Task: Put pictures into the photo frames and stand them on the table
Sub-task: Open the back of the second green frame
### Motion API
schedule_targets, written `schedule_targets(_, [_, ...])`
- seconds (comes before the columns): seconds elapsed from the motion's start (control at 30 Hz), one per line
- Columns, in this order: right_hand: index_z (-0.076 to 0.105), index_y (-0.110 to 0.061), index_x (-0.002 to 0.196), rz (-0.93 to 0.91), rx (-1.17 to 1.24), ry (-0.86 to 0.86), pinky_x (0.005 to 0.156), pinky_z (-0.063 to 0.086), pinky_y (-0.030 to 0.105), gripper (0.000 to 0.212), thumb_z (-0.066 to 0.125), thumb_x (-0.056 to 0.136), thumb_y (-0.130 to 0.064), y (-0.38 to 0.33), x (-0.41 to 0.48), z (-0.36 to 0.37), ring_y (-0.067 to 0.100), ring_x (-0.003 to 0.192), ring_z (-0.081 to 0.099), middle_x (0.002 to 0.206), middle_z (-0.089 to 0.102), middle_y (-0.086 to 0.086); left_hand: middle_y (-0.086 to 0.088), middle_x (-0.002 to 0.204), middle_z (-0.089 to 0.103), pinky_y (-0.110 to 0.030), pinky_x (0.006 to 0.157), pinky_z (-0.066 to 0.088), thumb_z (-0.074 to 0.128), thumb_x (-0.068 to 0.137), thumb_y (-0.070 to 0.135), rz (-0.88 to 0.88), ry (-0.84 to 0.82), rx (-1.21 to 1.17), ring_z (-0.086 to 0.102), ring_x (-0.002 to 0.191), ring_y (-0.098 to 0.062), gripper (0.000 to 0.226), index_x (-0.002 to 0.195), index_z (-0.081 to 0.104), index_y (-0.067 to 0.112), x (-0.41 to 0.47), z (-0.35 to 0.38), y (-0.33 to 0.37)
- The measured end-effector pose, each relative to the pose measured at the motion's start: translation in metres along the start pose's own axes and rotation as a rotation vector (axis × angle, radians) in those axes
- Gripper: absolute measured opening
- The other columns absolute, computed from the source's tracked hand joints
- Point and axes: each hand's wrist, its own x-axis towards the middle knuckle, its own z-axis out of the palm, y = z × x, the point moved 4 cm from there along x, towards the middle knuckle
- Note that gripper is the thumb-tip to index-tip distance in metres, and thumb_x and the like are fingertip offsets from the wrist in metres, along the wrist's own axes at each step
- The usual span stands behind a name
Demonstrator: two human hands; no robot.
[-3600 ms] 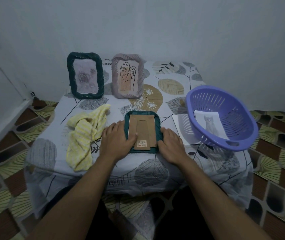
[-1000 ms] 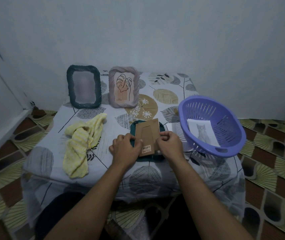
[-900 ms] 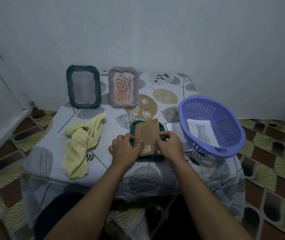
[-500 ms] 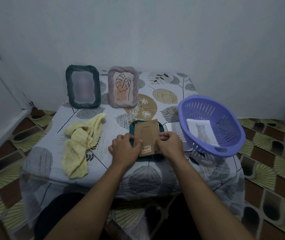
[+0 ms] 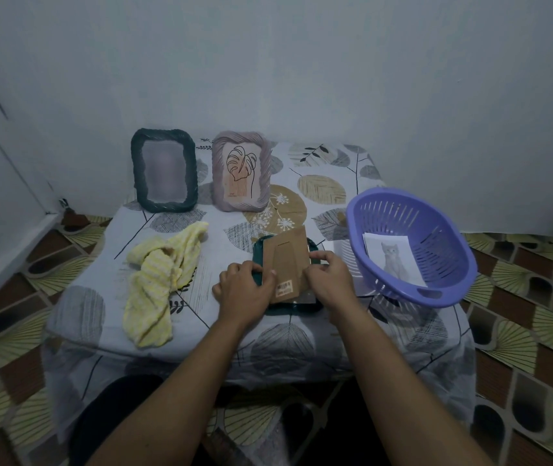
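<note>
Two hands at work, close together, at the near edge of the tabletop (image 5: 214, 237).

- Left hand (image 5: 244, 290): fingers curled, thumb pinching the left edge of the backing (image 5: 286, 260). Whether it also touches the frame beneath, cannot tell.
- Right hand (image 5: 330, 280): fingers curled, pinching the backing's right edge.
- Backing: brown card with a fold-out stand and a barcode sticker near the left thumb. It sits between the two hands, slightly skewed over the frame, its far end reaching past the frame's far rim.
- Frame (image 5: 293, 310): teal, lying face down under the backing and both hands; rim shows just ahead of the left hand and under both wrists.
- Basket (image 5: 453, 290): purple, slotted, just right of the right hand. Cat print (image 5: 392, 258) lies inside against its wall.
- Cloth (image 5: 157, 280): yellow, crumpled, left of the left hand, apart from it.
- Dark frame (image 5: 137, 173): upright, well beyond the left hand by the wall; its picture is too blurred to read.
- Mauve frame (image 5: 217, 169): upright, just right of the dark frame, well beyond both hands; holds a line drawing of a leaf.
</note>
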Motion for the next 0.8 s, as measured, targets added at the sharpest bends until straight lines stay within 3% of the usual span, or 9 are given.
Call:
schedule_targets(0.13, [0.06,-0.025,0.109,-0.069,0.083,0.014,0.08,0.059,0.042,0.026,0.057,0.091,-0.007,-0.006,-0.004,0.002,0.021,0.089,0.07,0.089,0.07,0.0,0.0,0.124,0.047,-0.044,0.1,0.024,0.052,0.092,0.057,-0.064,0.033,-0.059,0.035,0.126,-0.025,0.034,0.113,0.061,0.032,0.001,-0.008,0.001])
schedule_targets(0.23, [0.062,-0.027,0.111,-0.105,0.106,0.009,0.084,0.058,0.043,0.024,0.06,0.093,-0.012,-0.006,-0.004,0.012,0.02,0.088,0.071,0.093,0.073,0.001,0.006,0.117,0.058,-0.043,0.103,0.034,0.055,0.087,0.059,-0.053,0.054,-0.21,0.048,0.119,-0.023,0.036,0.109,0.061,0.031,0.007,-0.017,-0.004])
schedule_targets(0.33, [0.066,-0.028,0.111,-0.137,0.102,0.006,0.084,0.059,0.041,0.023,0.063,0.093,-0.014,-0.007,-0.006,0.028,0.015,0.091,0.071,0.1,0.073,-0.003,0.007,0.099,0.063,-0.031,0.078,0.05,0.067,0.085,0.053,-0.053,0.051,-0.404,0.063,0.093,-0.015,0.041,0.109,0.059,0.021,0.011,-0.032,-0.012])
schedule_targets(0.43, [0.069,-0.025,0.116,-0.129,-0.013,-0.046,0.076,0.056,0.03,0.025,0.062,0.092,-0.019,-0.011,-0.01,0.049,0.011,0.091,0.068,0.104,0.071,-0.007,0.002,0.094,0.063,-0.024,0.063,0.045,0.073,0.085,0.041,-0.093,0.064,-0.333,0.062,0.081,-0.011,0.036,0.105,0.057,0.016,0.014,-0.047,-0.029])
schedule_targets(0.5, [0.07,-0.021,0.107,-0.093,-0.098,-0.149,0.066,0.053,0.026,0.021,0.057,0.091,-0.018,-0.015,-0.017,0.067,0.014,0.087,0.066,0.098,0.07,-0.004,0.001,0.094,0.064,-0.026,0.067,0.044,0.074,0.084,0.041,-0.127,0.057,-0.251,0.062,0.084,-0.016,0.037,0.104,0.059,0.014,0.016,-0.056,-0.045])
schedule_targets(0.6, [0.061,-0.017,0.087,-0.062,-0.172,-0.259,0.063,0.05,0.031,0.007,0.054,0.089,-0.018,-0.02,-0.026,0.093,0.023,0.083,0.063,0.087,0.065,0.002,-0.006,0.101,0.068,-0.029,0.077,0.044,0.074,0.084,0.043,-0.167,0.033,-0.132,0.063,0.097,-0.025,0.045,0.112,0.064,0.009,0.023,-0.067,-0.07])
schedule_targets(0.7, [0.05,-0.022,0.101,-0.016,-0.143,-0.334,0.071,0.048,0.033,0.011,0.052,0.09,-0.022,-0.024,-0.037,0.114,0.028,0.1,0.062,0.106,0.063,0.006,-0.011,0.098,0.072,-0.032,0.077,0.047,0.073,0.084,0.04,-0.171,0.046,-0.086,0.064,0.097,-0.03,0.039,0.106,0.067,0.008,0.025,-0.079,-0.083])
schedule_targets(0.8, [0.059,-0.016,0.107,0.008,-0.138,-0.428,0.071,0.046,0.029,0.021,0.052,0.089,-0.024,-0.027,-0.05,0.128,0.024,0.101,0.06,0.107,0.063,0.004,-0.014,0.092,0.072,-0.035,0.073,0.05,0.072,0.083,0.038,-0.118,0.078,-0.048,0.066,0.089,-0.033,0.037,0.099,0.07,0.005,0.023,-0.087,-0.086])
